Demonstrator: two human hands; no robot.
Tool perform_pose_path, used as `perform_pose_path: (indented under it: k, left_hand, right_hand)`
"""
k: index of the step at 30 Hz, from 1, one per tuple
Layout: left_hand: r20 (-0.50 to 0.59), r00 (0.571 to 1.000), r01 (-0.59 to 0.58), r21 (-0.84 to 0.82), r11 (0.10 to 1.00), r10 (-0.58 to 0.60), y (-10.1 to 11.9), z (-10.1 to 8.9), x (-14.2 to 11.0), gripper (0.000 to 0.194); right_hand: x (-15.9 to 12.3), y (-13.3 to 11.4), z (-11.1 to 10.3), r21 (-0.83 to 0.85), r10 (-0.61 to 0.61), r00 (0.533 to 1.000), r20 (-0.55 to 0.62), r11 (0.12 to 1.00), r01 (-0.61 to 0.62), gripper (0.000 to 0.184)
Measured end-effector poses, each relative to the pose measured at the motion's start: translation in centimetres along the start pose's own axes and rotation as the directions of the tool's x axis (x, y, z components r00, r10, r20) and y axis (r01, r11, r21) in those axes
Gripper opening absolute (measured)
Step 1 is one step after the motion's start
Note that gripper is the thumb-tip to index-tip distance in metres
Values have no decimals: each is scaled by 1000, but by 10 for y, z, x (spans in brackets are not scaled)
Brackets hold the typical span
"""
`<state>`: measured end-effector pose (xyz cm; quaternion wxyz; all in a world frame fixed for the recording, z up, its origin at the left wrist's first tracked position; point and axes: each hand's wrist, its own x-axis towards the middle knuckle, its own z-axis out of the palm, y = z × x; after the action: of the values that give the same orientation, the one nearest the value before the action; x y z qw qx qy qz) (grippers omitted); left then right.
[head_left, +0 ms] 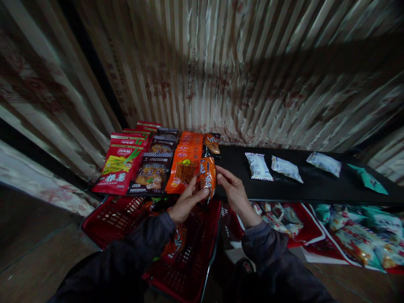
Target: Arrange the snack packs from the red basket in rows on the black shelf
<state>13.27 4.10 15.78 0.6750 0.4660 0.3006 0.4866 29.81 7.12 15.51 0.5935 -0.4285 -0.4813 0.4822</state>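
An orange and black snack packet (pixel 208 173) stands tilted at the front edge of the black shelf (pixel 229 172). My left hand (pixel 188 200) is closed on its lower left side, thumb across the front. At the packet's right edge, the fingertips of my right hand (pixel 234 191) press against it, fingers bent. Behind it lies a similar small packet (pixel 212 143). Just left is a row of overlapping orange stick-snack bags (pixel 184 168).
Dark potato-slice bags (pixel 150 170) and red snack bags (pixel 118 166) fill the shelf's left end. White packets (pixel 259 166) and a green packet (pixel 369 179) lie spaced out on the right. Red baskets (pixel 202 252) with packets stand below. A corrugated curtain (pixel 202 75) hangs behind.
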Motion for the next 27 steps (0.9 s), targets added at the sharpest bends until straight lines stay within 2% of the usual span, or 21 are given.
perform_pose_path:
  k: [4,8,13,17,21,24,27]
  left_hand:
    - [-58,998,14,-87,996,-19,0,0,1,71]
    - [-101,995,13,-122,992,-25,7,1,1,69]
    - [-217,971,59,-187,981,-99,15,3,2,66]
    - [-276,944,98,-282,954,-179,13,-1,5,55]
    - [-236,944,140,-351,926,-232,14,-5,9,46]
    - [-203,949,165,-336,927,-242,16,-6,9,44]
    - [-206,953,157,-288,945,-221,16,-7,8,46]
  right_hand:
    - [0,5,0,-108,-146,989,27,983,148,27]
    - [-7,-3,4,-266,-312,945,96,907,326,21]
    - [-15,-14,10,-359,-381,904,193,830,426,21]
    - [-13,-8,9,-321,-332,936,114,880,351,21]
    - [-6,4,5,-259,-164,986,-3,953,157,36]
    - [-5,7,5,-171,-15,1000,11,985,17,47]
    - [-7,6,6,-71,66,996,53,996,-62,47]
